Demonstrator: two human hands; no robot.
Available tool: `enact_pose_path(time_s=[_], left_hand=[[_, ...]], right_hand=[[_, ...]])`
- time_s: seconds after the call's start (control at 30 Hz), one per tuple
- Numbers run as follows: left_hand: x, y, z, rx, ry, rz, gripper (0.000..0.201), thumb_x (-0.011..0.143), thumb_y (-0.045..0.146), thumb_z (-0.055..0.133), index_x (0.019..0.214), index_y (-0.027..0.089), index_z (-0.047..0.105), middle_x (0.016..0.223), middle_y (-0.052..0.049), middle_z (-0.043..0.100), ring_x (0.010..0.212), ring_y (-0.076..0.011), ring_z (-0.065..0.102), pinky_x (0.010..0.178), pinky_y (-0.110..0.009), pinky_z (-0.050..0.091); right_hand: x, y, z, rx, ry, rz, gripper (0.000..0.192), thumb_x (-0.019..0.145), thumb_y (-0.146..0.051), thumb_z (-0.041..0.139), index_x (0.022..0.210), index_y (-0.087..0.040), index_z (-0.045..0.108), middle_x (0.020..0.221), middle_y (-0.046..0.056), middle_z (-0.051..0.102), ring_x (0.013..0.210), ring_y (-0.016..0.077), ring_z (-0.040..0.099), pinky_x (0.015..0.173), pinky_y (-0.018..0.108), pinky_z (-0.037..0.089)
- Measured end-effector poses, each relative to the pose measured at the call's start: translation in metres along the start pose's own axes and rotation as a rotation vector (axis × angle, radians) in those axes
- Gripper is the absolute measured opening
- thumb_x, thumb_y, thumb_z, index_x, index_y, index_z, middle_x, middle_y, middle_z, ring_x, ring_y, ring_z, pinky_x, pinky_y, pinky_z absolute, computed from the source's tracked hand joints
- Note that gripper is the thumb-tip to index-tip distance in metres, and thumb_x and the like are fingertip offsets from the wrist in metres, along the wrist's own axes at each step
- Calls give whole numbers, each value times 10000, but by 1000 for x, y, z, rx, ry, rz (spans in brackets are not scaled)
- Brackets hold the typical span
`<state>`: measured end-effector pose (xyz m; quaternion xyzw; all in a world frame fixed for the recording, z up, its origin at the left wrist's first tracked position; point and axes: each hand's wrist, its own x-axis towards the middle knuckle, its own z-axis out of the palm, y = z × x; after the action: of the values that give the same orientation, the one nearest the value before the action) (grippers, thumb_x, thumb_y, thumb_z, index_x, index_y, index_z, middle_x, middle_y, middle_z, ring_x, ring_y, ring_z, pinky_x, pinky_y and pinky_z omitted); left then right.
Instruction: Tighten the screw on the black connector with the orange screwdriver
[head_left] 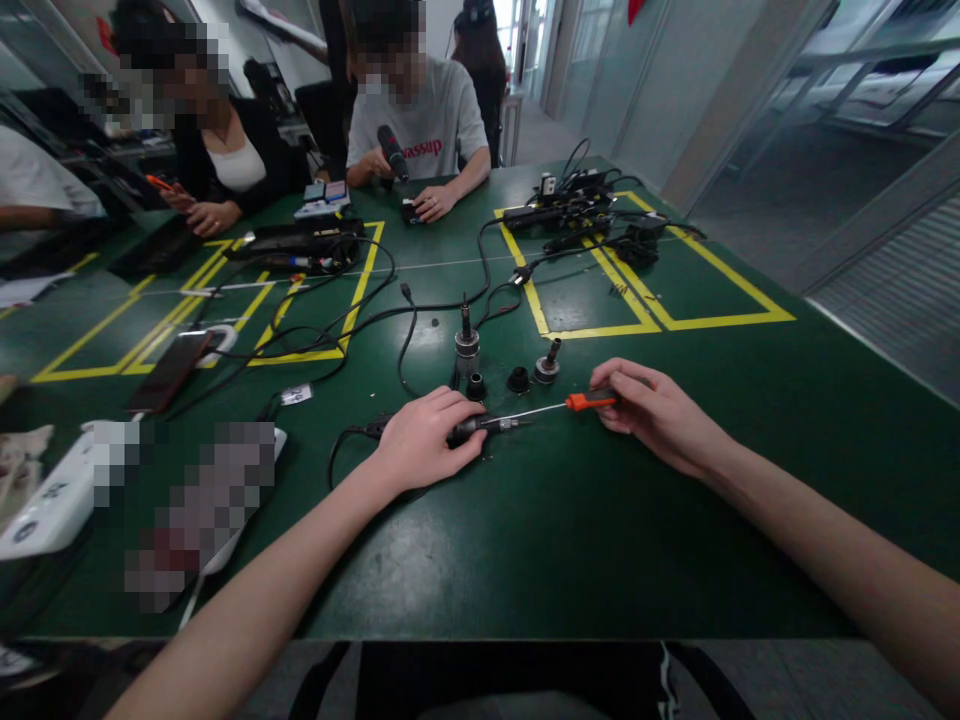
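Note:
My left hand point(427, 442) is closed over a black corded pen-shaped tool point(466, 428) with a metal front end, which lies on the green table. An orange-and-black screwdriver point(592, 400) is gripped in my right hand point(651, 408). Its thin shaft points left, and the tip is by the front of the corded tool; whether they touch I cannot tell. Just beyond my left hand stands a metal cylindrical part point(466, 350) with a dark upright stem. To its right are a similar short part point(547, 365) and small black caps point(518, 379).
Black cables point(442, 305) run across the green table point(585, 560). Yellow tape point(600, 331) marks rectangles, with a heap of corded tools point(581, 215) at the back right. A phone point(172, 370) and power strips point(71, 490) lie left. Across the table, a person point(442, 110) holds a drill point(392, 152).

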<state>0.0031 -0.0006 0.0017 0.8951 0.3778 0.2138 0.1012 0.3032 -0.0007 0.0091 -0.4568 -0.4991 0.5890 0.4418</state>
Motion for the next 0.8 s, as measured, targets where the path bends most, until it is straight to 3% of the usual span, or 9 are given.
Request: enact_pose_path(time_s=[0.27, 0.43, 0.57, 0.67, 0.8], left_hand=[[0, 0, 0, -5, 3, -4, 229, 955, 280, 624, 1122, 175, 739, 1029, -81, 766, 951, -235, 708, 827, -373, 615], [0, 0, 1, -10, 6, -4, 230, 954, 275, 620, 1120, 170, 740, 1034, -84, 767, 954, -236, 710, 832, -381, 617], [0, 0, 0, -12, 1, -14, 237, 957, 283, 619, 1124, 168, 740, 1044, -84, 766, 963, -238, 711, 818, -379, 619], [0, 0, 0, -10, -2, -24, 235, 955, 286, 624, 1126, 175, 741, 1049, -81, 765, 960, -235, 711, 808, -369, 618], [0, -1, 1, -11, 1, -18, 238, 952, 286, 630, 1129, 171, 739, 1042, -82, 764, 954, -235, 710, 810, -369, 614]], right_hand=[[3, 4, -4, -115, 162, -60, 448, 654, -513, 956, 914, -216, 745, 764, 22, 689, 599, 150, 585, 500, 266, 479], [3, 1, -7, -91, 113, -130, 400, 653, -370, 959, 959, -239, 738, 911, 39, 740, 726, 186, 653, 551, 281, 538], [3, 3, -8, 5, 50, -81, 406, 672, -293, 938, 1016, -260, 725, 961, 38, 770, 723, 180, 674, 551, 275, 510], [3, 6, -10, 91, 23, -26, 408, 670, -238, 931, 1023, -278, 730, 975, 25, 792, 809, 193, 723, 687, 308, 565], [2, 6, -10, 195, -26, 15, 312, 653, -185, 928, 868, -275, 720, 997, 3, 804, 1009, 222, 744, 989, 401, 558]])
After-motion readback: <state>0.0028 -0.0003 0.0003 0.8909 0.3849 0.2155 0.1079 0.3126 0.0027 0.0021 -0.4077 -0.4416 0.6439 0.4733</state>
